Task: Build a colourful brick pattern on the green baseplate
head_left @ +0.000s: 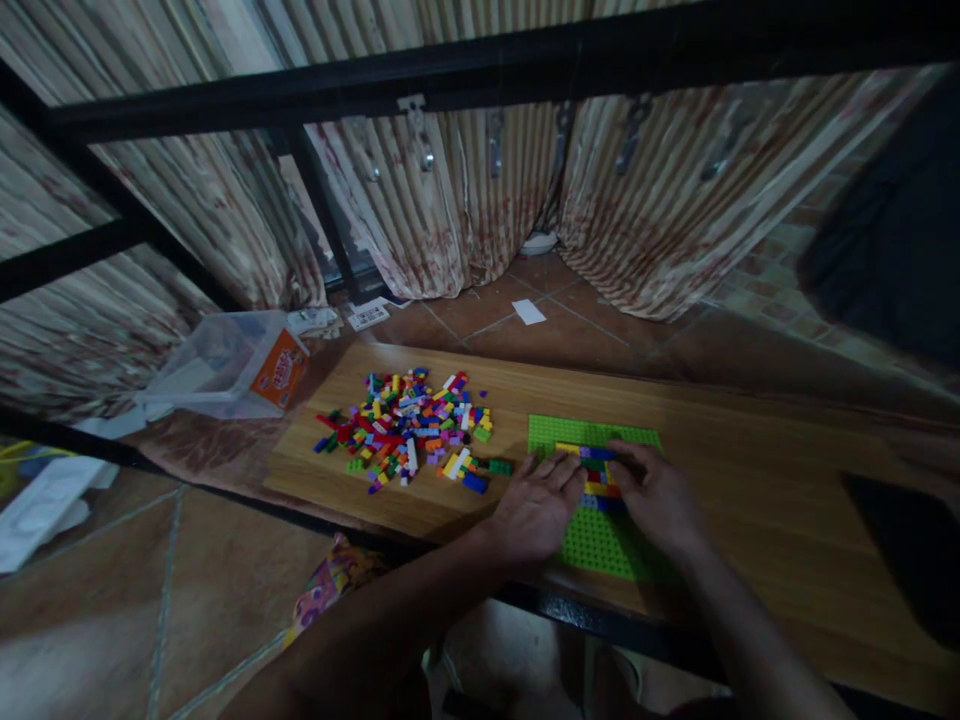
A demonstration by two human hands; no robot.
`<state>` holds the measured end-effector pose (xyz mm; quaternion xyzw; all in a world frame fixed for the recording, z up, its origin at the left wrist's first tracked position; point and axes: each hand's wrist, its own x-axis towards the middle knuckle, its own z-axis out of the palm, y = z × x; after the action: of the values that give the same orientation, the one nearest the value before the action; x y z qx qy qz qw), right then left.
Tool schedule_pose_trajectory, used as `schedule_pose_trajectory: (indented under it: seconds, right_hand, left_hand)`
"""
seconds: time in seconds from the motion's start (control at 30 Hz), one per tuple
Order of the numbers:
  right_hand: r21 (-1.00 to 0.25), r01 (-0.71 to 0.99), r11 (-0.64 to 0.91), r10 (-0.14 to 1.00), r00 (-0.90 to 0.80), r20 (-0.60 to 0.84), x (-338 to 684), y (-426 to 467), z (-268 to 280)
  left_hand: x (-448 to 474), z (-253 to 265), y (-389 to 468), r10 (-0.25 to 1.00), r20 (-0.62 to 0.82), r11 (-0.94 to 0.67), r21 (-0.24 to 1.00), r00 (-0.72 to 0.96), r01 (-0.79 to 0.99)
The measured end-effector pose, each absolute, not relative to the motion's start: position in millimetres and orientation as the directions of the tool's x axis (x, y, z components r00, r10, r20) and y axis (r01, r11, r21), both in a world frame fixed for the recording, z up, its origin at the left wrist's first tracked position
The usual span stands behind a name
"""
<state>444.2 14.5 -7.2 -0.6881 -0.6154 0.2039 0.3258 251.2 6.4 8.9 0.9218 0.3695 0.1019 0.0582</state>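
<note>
A green studded baseplate (600, 555) lies on the wooden table. Rows of colourful toy bricks (596, 478), in yellow, blue, green, red and orange, are built up on its middle. My left hand (536, 505) lies nearly flat over the left side of these rows, its fingers stretched out and touching them. From the right, my right hand (658, 492) has its bent fingers and thumb against the right end of the rows, near a blue brick (598, 453) at the back. The hands cover both ends of the built bricks.
A loose pile of mixed bricks (412, 425) spreads across the left of the table (480, 375). On the floor beyond stands a clear plastic box (217, 365) with an orange label. A dark flat object (904, 550) lies at the right. Curtains (450, 200) hang behind a black metal bar (480, 75).
</note>
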Motion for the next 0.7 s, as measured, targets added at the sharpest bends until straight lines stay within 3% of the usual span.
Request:
schedule_pose_trajectory:
  seconds: [0.27,0.57,0.7]
  right_hand:
    - [-0.564,0.82,-0.1,0.983,0.17,0.072,444.7,13.7,1.9]
    - [-0.551,0.828,-0.104,0.978,0.185,0.092,442.5,14.8,4.0]
    - [-0.579,0.81,-0.09,0.974,0.193,0.12,438.1,14.2,6.6]
  left_hand:
    - [234.0,35.4,16.3,0.776,0.184,-0.628,0.3,0.603,0.718]
    - [177.8,52.3,58.9,0.939,0.089,-0.341,0.358,0.331,0.869]
    - [148.2,62.2,73.2,0.953,0.011,-0.282,0.382,0.301,0.88]
